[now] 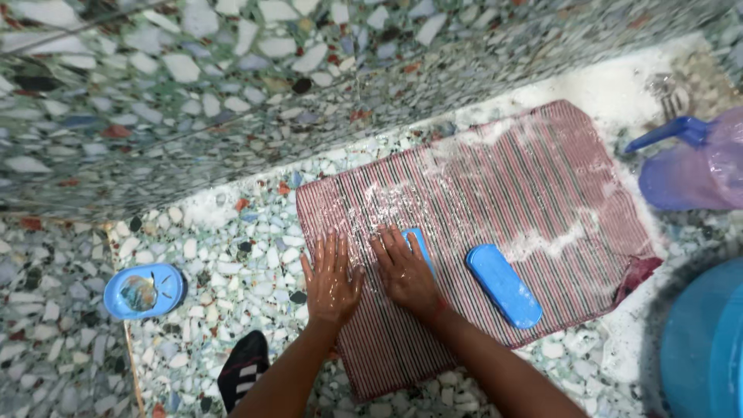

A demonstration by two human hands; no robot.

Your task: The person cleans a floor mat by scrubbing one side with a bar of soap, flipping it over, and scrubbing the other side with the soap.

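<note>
The striped cloth [495, 224] lies flat on the wet floor [232, 255], long axis running lower left to upper right. The left hand [331, 280] presses it, fingers spread. The right hand [404, 271] covers a blue soap [418, 241], mostly hidden. A brush [504, 286] lies alongside.

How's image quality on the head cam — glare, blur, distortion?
Head view: even, soft light, no hard shadows; wet sheen on the left hand and right hand, mild glare on the foam streaks across the striped cloth. Focus is fair at centre; the bucket and purple jug at the right edge look soft and cropped. The wall line tilts, hinting at wide-angle distortion.
</note>
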